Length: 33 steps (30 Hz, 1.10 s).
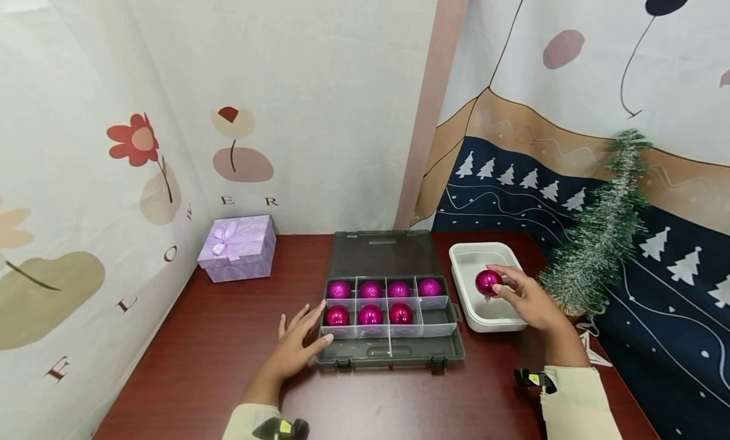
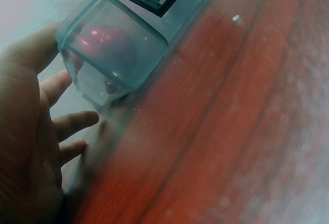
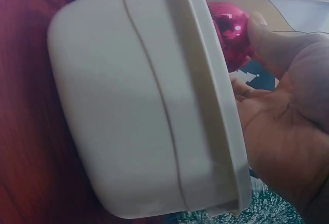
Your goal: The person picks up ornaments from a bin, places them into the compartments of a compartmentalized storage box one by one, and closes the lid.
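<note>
Over white plastic tub (image 1: 464, 253), my right hand (image 1: 527, 295) pinches last glossy magenta bauble (image 1: 488, 281); grey compartment case (image 1: 393, 354) holds seven, one slot empty; left hand (image 1: 296, 345) flat, steadying case.

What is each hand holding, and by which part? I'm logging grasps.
The right hand pinches a magenta bauble by its round sides above the white tub. The left hand holds nothing; it rests against the organizer case.

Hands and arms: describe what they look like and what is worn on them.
Both hands are bare: no gloves, no rings visible. The left hand and right hand emerge from pale cream long sleeves. A small black device with yellow markings sits at each wrist.
</note>
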Each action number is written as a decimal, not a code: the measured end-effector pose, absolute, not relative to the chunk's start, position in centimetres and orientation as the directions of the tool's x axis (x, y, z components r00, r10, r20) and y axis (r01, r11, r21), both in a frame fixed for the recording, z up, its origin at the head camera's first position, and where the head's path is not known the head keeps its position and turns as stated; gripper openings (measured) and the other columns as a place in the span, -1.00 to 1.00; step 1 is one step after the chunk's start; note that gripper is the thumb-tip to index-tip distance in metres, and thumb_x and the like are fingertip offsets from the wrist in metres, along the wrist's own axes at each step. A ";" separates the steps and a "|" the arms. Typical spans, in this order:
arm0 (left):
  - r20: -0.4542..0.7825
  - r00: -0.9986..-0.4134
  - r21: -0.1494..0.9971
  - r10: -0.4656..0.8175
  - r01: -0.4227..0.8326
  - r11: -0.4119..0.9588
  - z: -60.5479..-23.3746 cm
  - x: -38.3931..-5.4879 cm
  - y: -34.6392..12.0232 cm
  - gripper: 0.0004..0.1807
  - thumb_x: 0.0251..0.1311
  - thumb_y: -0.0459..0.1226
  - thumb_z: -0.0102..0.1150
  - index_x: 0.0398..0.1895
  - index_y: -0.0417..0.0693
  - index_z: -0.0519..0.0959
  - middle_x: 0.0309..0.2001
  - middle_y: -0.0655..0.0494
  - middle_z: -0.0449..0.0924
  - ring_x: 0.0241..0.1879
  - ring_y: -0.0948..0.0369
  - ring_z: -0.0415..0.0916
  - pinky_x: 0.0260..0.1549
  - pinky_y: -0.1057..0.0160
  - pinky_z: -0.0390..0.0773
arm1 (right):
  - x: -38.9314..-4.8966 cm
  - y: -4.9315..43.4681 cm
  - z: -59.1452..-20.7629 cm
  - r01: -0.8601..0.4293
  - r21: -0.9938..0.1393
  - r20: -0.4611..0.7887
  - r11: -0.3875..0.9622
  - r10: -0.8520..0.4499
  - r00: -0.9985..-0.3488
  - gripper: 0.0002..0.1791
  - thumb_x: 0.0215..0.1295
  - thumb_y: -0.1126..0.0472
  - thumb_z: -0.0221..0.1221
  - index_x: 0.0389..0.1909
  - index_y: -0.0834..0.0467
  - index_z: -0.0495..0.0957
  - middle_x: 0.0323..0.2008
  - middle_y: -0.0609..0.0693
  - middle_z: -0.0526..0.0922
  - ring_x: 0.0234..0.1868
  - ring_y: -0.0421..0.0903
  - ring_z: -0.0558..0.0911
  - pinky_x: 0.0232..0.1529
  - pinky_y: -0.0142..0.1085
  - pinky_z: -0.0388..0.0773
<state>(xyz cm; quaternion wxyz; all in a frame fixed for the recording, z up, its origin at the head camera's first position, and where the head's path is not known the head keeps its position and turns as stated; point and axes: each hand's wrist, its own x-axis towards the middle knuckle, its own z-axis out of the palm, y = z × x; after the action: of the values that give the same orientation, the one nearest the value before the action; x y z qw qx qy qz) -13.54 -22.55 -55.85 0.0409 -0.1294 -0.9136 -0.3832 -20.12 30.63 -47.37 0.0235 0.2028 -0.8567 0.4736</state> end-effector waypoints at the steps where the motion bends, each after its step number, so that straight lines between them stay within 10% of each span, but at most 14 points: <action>1: 0.169 -0.964 0.689 0.206 0.265 0.675 -55.9 -13.6 -22.6 -0.14 0.43 0.06 0.32 0.73 0.14 0.28 0.64 -0.09 0.40 0.69 -0.35 0.13 0.50 -0.68 -0.45 | -20.1 30.5 -47.6 -0.379 -0.814 0.251 0.441 -0.321 -0.913 -0.47 0.65 0.35 0.15 0.53 0.41 0.38 0.30 0.42 0.58 0.07 -0.36 0.72 -0.01 -0.49 0.70; 11: 0.142 -0.968 0.694 0.207 0.246 0.676 -56.0 -13.6 -22.6 -0.13 0.43 0.08 0.32 0.75 0.19 0.25 0.65 -0.07 0.38 0.71 -0.32 0.10 0.53 -0.64 -0.48 | -19.8 28.2 -49.0 -0.434 -0.872 0.421 0.228 -0.104 -0.901 -0.53 0.48 0.54 0.25 0.33 0.57 0.43 0.10 -0.44 0.66 0.05 -0.50 0.66 0.02 -0.64 0.66; 22: 0.163 -0.965 0.692 0.206 0.261 0.673 -55.9 -13.6 -22.5 -0.13 0.42 0.06 0.33 0.74 0.17 0.27 0.65 -0.07 0.39 0.70 -0.33 0.12 0.52 -0.66 -0.46 | -19.3 25.9 -48.7 -0.484 -0.846 0.440 0.223 -0.221 -0.870 -0.33 0.54 0.53 0.17 0.60 0.42 0.23 0.23 -0.06 0.54 0.13 -0.53 0.63 0.08 -0.65 0.63; 27: 0.156 -0.966 0.693 0.208 0.257 0.674 -55.9 -13.6 -22.6 -0.13 0.42 0.05 0.33 0.74 0.16 0.26 0.65 -0.09 0.39 0.70 -0.33 0.11 0.52 -0.66 -0.46 | -19.3 24.8 -49.2 -0.558 -0.790 0.484 0.256 -0.300 -0.822 -0.45 0.49 0.57 0.19 0.46 0.51 0.39 0.24 0.43 0.51 0.15 -0.53 0.63 0.08 -0.63 0.65; 33: 0.164 -0.965 0.687 0.207 0.262 0.677 -55.9 -13.5 -22.6 -0.13 0.42 0.05 0.33 0.74 0.14 0.27 0.64 -0.10 0.40 0.69 -0.34 0.13 0.52 -0.66 -0.44 | -19.2 23.8 -49.6 -0.572 -0.763 0.487 0.302 -0.315 -0.815 -0.46 0.39 0.56 0.31 0.37 0.46 0.47 0.22 0.42 0.54 0.16 -0.55 0.60 0.16 -0.67 0.57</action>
<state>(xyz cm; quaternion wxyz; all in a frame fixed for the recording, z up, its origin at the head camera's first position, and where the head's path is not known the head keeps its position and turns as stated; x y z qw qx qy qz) -13.47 -22.63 -55.92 0.0361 -0.1281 -0.9151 -0.3807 -19.21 23.80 -49.58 0.1234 0.2781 -0.7972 0.5213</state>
